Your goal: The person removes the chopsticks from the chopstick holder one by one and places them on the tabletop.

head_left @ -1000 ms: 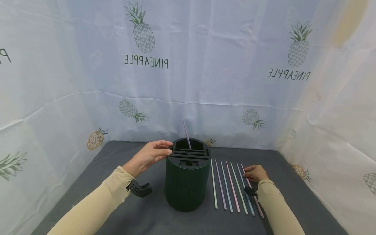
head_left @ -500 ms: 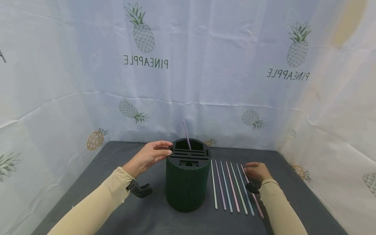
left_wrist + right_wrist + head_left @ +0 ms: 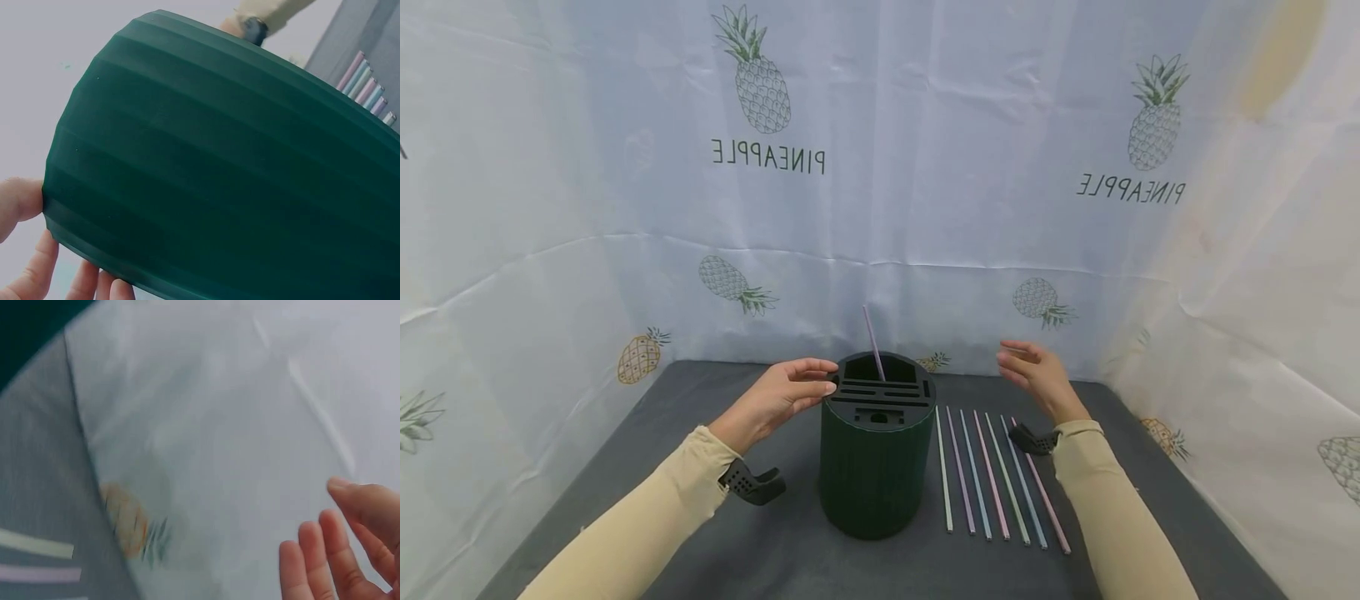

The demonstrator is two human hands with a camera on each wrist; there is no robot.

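Observation:
A round, dark green utensil holder (image 3: 874, 475) with a ribbed wall and a slotted black top stands mid-table. One lilac stick (image 3: 872, 337) leans upright in its large rear compartment. At the holder's left rim my left hand (image 3: 778, 396) touches the wall with thumb and fingertips, fingers fairly straight; the left wrist view shows the fingertips along the edge. My right hand (image 3: 1037, 375) is raised beyond the row of sticks, right of the holder, its fingers loosely extended and nothing between them. Several thin pastel sticks (image 3: 992, 475) lie side by side right of the holder.
A dark grey cloth (image 3: 760, 550) covers the table. White curtains (image 3: 925, 208) printed with pineapples surround it at the back and both sides. Each wrist carries a black strap (image 3: 752, 483).
My right hand has left the rightmost pink stick and risen away toward the back, slightly left; that stick stays on the table. My left hand keeps its place at the holder.

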